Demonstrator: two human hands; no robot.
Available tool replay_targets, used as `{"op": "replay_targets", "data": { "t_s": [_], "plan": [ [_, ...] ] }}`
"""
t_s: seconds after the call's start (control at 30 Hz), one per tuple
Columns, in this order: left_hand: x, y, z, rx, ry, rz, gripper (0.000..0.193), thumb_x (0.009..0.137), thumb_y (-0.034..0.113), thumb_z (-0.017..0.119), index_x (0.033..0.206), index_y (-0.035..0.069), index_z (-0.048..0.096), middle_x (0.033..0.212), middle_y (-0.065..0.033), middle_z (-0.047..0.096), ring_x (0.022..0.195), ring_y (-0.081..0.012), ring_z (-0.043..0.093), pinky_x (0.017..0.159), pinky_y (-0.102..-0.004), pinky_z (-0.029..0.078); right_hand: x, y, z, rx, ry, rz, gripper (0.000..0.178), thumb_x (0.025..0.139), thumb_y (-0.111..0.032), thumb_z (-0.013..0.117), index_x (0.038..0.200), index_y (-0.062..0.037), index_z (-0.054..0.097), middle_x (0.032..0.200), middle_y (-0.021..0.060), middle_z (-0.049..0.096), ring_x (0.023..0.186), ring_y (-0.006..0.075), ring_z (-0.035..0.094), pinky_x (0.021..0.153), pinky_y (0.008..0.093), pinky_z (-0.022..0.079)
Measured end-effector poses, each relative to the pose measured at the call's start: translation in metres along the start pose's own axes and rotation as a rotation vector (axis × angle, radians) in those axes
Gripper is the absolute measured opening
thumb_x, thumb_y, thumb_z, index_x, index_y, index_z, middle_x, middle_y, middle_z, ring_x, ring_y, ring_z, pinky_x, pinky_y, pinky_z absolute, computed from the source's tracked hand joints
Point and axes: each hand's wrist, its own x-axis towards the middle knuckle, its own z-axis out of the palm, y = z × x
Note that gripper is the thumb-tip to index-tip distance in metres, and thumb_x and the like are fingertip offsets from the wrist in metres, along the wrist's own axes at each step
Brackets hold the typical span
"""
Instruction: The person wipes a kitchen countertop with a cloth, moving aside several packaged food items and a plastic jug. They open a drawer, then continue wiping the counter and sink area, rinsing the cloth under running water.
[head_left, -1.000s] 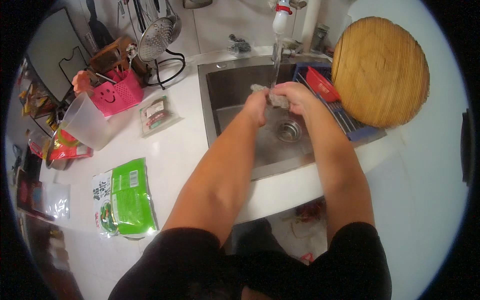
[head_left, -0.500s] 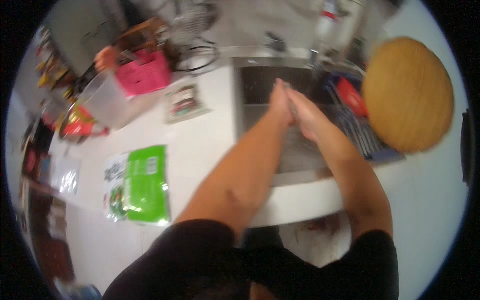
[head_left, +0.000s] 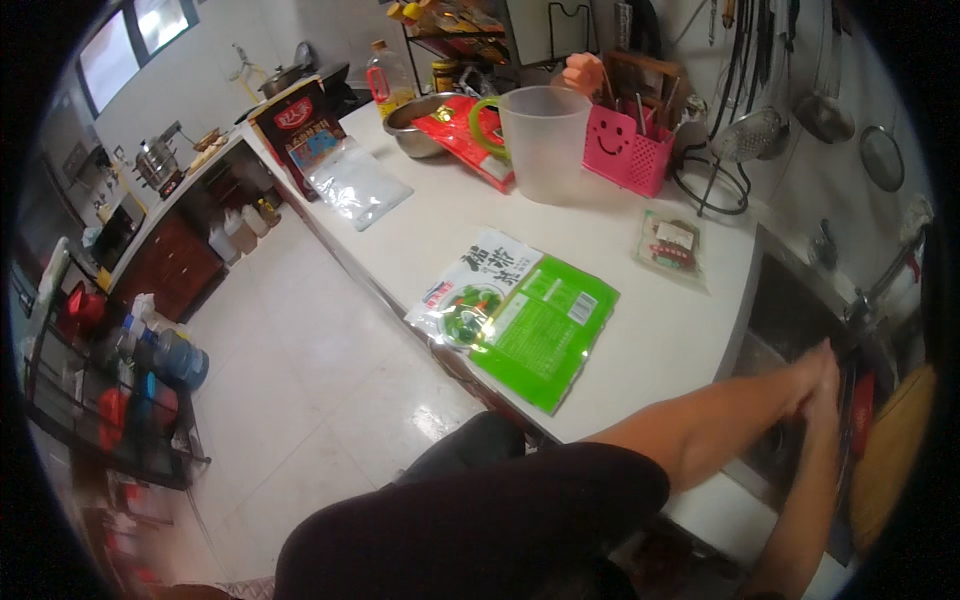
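At the right, my left hand [head_left: 803, 376] and my right hand [head_left: 826, 376] are pressed against each other over the sink [head_left: 745, 345], below the tap [head_left: 868, 300]. Their fingers look stretched out, the palms lie flat together, and I make out no object held. What lies between the palms is hidden. On the white counter, left of my forearm, rests a flat green and white food packet [head_left: 540, 330]. A small clear packet [head_left: 672, 243] lies near the sink's left edge.
A translucent jug [head_left: 545, 150], a pink basket [head_left: 640, 165] of utensils, a red packet [head_left: 465, 140] and a metal bowl [head_left: 408, 130] stand along the counter. A round wooden board [head_left: 895, 450] is right of the sink. Ladles and strainers [head_left: 750, 135] hang on the wall.
The view has swung left, so the sink and my joined hands now appear at the right. Floor and a far counter have come into sight. My hands stay together over the sink.
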Motion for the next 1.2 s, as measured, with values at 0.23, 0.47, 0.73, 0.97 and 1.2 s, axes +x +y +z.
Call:
{"op": "replay_targets", "data": {
  "t_s": [0.23,0.47,0.73,0.97,1.2],
  "plan": [
    [0.032,0.027,-0.041,-0.144,0.165,0.194,0.081,0.097,0.069,0.04,0.157,0.017,0.024,0.16,-0.0117,0.027,0.145,-0.0325,0.027,0.11,-0.0588,0.029,-0.036,0.033,0.036,-0.338,-0.285,-0.254,0.08,0.098,-0.065,0.049,0.154,-0.008,0.039,0.153,0.0138,0.045,0.137,0.0312,0.045,0.114,0.0436,0.036],
    [-0.038,-0.012,0.003,0.233,-0.318,0.073,0.058,0.103,0.051,0.042,0.141,0.008,0.052,0.14,-0.0199,0.054,0.124,-0.0363,0.053,0.101,-0.0571,0.042,0.028,0.001,-0.126,-0.254,0.175,-0.238,0.062,0.102,-0.063,0.043,0.127,-0.0079,0.06,0.112,0.0093,0.066,0.106,0.0256,0.064,0.092,0.0442,0.052],
    [0.074,-0.001,-0.043,-0.089,0.13,0.203,0.057,0.103,0.055,0.039,0.121,0.007,0.063,0.108,-0.0168,0.066,0.097,-0.0337,0.063,0.076,-0.0565,0.048,-0.022,0.009,-0.005,-0.263,-0.421,-0.119,0.059,0.097,-0.053,0.063,0.138,-0.0122,0.055,0.122,0.0069,0.061,0.107,0.0206,0.059,0.092,0.0368,0.047],
    [0.035,0.017,-0.036,-0.055,-0.112,-0.067,0.035,0.097,0.041,0.059,0.108,0.008,0.061,0.094,-0.0131,0.057,0.072,-0.0304,0.059,0.057,-0.0451,0.056,-0.047,-0.022,-0.017,-0.858,-0.111,-0.374,0.028,0.101,-0.023,0.059,0.123,-0.0066,0.063,0.106,0.0047,0.066,0.091,0.0146,0.062,0.069,0.0311,0.053],
    [0.004,0.039,-0.046,0.144,0.237,0.2,0.027,0.091,0.031,0.07,0.107,0.01,0.066,0.098,-0.008,0.063,0.086,-0.0235,0.058,0.073,-0.0431,0.045,-0.022,-0.013,-0.007,-0.475,-0.027,-0.292,0.035,0.1,-0.033,0.057,0.124,-0.008,0.061,0.122,0.0102,0.06,0.112,0.0269,0.057,0.089,0.0509,0.051]
  ]
}}
